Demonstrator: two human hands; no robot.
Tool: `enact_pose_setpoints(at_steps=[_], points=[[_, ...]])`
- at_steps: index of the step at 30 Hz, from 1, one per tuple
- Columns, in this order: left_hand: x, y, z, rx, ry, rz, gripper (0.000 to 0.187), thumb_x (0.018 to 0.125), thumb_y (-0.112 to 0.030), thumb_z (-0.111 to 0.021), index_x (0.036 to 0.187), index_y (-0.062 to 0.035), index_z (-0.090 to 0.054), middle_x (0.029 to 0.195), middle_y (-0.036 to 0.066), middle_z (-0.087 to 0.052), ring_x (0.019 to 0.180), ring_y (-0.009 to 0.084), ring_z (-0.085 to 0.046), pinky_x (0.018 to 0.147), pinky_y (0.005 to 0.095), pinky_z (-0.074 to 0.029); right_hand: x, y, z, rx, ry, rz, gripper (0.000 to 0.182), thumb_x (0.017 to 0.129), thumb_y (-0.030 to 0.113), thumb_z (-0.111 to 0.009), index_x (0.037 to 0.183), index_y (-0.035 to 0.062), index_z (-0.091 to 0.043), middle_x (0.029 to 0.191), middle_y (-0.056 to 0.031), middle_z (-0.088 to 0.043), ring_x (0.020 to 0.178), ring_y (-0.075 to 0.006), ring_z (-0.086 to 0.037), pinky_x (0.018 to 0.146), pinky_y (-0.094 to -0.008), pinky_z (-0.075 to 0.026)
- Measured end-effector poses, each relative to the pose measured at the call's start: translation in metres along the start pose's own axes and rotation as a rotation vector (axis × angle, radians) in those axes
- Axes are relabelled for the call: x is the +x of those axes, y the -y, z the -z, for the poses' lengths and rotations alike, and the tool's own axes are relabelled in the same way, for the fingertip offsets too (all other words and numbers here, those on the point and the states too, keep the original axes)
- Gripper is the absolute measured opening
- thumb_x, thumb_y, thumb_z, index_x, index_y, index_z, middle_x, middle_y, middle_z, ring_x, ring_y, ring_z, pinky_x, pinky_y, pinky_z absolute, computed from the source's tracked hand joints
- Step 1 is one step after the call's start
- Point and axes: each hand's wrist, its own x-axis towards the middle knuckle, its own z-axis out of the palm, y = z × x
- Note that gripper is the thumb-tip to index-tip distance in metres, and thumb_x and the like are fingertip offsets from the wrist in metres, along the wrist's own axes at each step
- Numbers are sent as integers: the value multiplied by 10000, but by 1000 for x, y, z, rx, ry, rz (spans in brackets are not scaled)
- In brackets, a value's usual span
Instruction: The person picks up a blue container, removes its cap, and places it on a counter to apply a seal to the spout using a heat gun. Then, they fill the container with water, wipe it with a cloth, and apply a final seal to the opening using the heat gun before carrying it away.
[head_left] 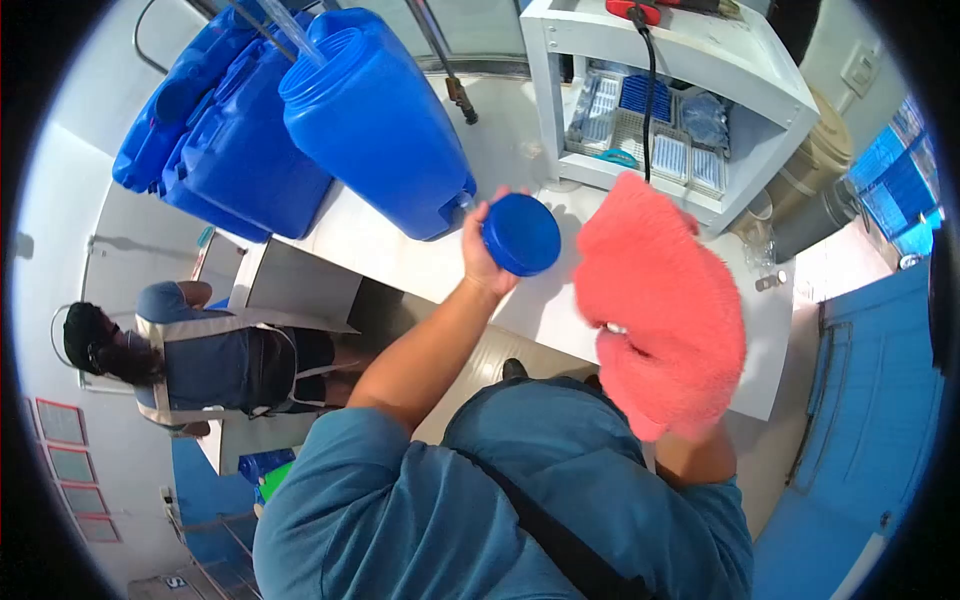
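My left hand [482,258] grips a round blue screw cap [521,235] by its side, with its flat top facing up. Just beyond it stands a tall blue jerrycan [390,130], its wide mouth uncapped and a clear tube [290,30] running into the opening. A small clear spout [465,200] sits low on the jerrycan, close to my left fingers. A fluffy coral cloth [665,300] covers my right hand, which holds it up over the white table [755,375]. The fingers of that hand are almost wholly hidden in the folds.
More blue jerrycans [245,150] stand at the left. A white shelf unit [680,190] at the back holds trays of small parts, and a black cable [648,110] hangs before it. A co-worker [230,360] stands at another table on the left. A blue door [860,420] is at right.
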Motion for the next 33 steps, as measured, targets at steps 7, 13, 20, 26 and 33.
enact_pose_setpoints(at_steps=[7, 13, 20, 26, 33], points=[[24, 36, 50, 53, -63, 83, 478, 959, -354, -534, 1369, -112, -494, 1300, 108, -591, 1180, 281, -576, 1020, 469, -470, 45, 3, 13, 177, 141, -98, 660, 956, 609, -415, 1394, 115, -416, 1283, -57, -512, 1167, -216, -536, 985, -363, -457], [-40, -80, 13, 786, -344, -888, 356, 959, -134, -586, 1289, -11, -533, 1268, 101, -568, 1124, 183, -541, 1008, 324, -415, 99, -45, -30, 360, 351, -276, 694, 962, 676, -384, 1388, 129, -424, 1266, -39, -518, 1142, -197, -548, 964, -355, -472], [-10, -268, -56, 963, -130, -1218, 684, 979, -470, -489, 1498, -62, -309, 1502, 140, -419, 1372, 263, -407, 1117, 443, -293, 226, -85, -136, -136, 355, 193, 492, 946, 525, -541, 1234, 127, -552, 1212, -77, -543, 1124, -235, -559, 1012, -387, -425], [25, -277, -57, 855, 140, -934, 951, 924, -718, -378, 1592, -106, -88, 1584, 159, -268, 1423, 340, -356, 1175, 486, -294, 334, -75, -149, -1352, 247, 929, 345, 804, 262, -654, 1100, 86, -633, 1051, -101, -619, 1089, -256, -566, 1025, -381, -396], [28, -270, -62, 803, 104, -975, 1027, 866, -775, -412, 1585, -107, -109, 1533, 177, -354, 1387, 344, -407, 1148, 501, -343, 391, -94, -127, -405, 14, 93, 332, 905, 328, -611, 1101, 62, -646, 1079, -95, -628, 1090, -196, -564, 943, -335, -463]])
